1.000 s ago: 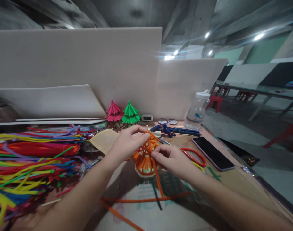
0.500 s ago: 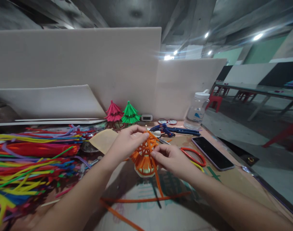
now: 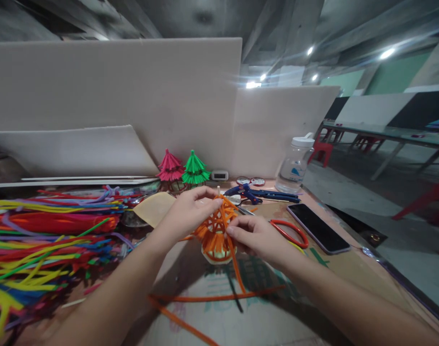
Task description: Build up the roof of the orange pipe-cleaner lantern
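Observation:
An orange pipe-cleaner structure (image 3: 216, 240) with a pale base stands on the work surface between my hands. My left hand (image 3: 192, 211) grips its upper left part, thumb and fingers pinched near the top. My right hand (image 3: 253, 235) pinches an orange pipe cleaner (image 3: 237, 271) at the structure's right side; the strip's lower part hangs down from the fingers. Below lies another orange pipe cleaner (image 3: 208, 299), bent sharply at its left end. Part of the structure is hidden behind my fingers.
Colourful pipe cleaners (image 3: 54, 235) cover the left. Pink (image 3: 170, 166) and green (image 3: 195, 168) cone-shaped pieces stand behind. A glue gun (image 3: 246, 192), red-handled scissors (image 3: 291, 234), a phone (image 3: 318, 228) and a water bottle (image 3: 295, 163) sit rightward. White boards (image 3: 115, 96) stand at the back.

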A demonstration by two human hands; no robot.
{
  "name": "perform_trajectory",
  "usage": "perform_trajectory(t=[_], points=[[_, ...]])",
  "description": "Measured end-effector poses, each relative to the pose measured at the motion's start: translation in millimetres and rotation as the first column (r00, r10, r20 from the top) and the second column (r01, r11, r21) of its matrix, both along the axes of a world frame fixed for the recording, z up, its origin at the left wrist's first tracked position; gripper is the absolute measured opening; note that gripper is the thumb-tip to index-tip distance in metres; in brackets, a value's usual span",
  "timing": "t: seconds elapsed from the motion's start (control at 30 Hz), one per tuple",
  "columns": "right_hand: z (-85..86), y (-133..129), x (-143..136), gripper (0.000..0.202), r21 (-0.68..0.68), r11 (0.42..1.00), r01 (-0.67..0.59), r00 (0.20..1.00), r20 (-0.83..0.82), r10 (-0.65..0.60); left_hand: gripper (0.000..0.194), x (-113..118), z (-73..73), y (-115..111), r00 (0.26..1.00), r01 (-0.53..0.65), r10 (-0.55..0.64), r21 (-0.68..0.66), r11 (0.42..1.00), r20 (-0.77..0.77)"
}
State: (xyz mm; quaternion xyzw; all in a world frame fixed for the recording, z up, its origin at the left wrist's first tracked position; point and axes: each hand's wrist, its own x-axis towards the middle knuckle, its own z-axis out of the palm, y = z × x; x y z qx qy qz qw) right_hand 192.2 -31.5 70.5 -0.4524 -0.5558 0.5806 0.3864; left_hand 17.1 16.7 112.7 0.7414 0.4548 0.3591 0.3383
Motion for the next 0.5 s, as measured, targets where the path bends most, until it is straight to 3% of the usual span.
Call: perform_trajectory(t=[0.13,0.3,0.5], points=[[-1.4,-0.1,-0.3,0.029,-0.008,1.0,0.003,1.0,0.008,-0.003,0.028,-0.2,0.3,0.0,1.0,0.007,-0.007,0.001,1.0,0.011],[-3.2,0.6,3.3,0.038,0.08,0.997,-0.006,1.0,0.01,0.005,0.027,-0.2,3.3,-1.3,1.0,-0.002,0.003,0.011,1.0,-0.005],[0.9,-2.9,0.3,0.038,-0.036,0.999,-0.029,0.999,-0.028,0.028,0.028,-0.9,1.0,-0.3,1.0,0.008,-0.008,0.008,1.0,-0.008]])
